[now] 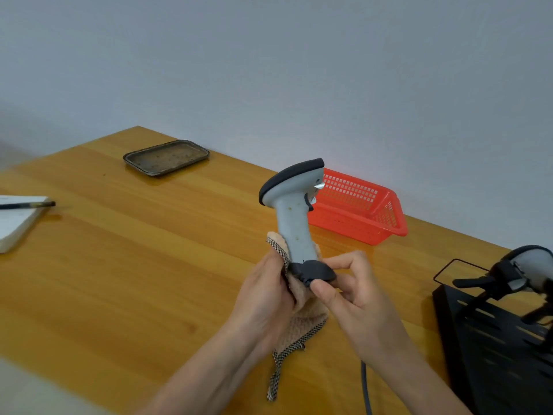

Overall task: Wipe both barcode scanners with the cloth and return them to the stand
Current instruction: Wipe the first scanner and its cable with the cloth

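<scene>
Nearest, at the bottom edge right of centre, a grey cable (364,387) runs up behind the right wrist. Above it the right hand (359,307) pinches the dark base of the scanner (294,217), with the thumb below and curled fingers (347,262) on the far side. The left hand (263,298) grips the cloth (302,319), beige with a checked border. Its fingers close on the fabric and press it against the left side of the scanner's lower handle. A tail of the cloth hangs down between the two forearms. The scanner is held upright in the air above the wooden surface (119,265), its dark-capped head pointing right. At the right edge the black stand (493,348) sits on the surface with the second scanner (531,263) resting in it, partly cut off by the frame. At the left edge lies a white notebook (15,226) with a pen (27,204) on top. Farther back, behind the held scanner, is a red basket (359,211), and far left of it a dark metal tray (166,157), before a plain grey wall (269,70)
</scene>
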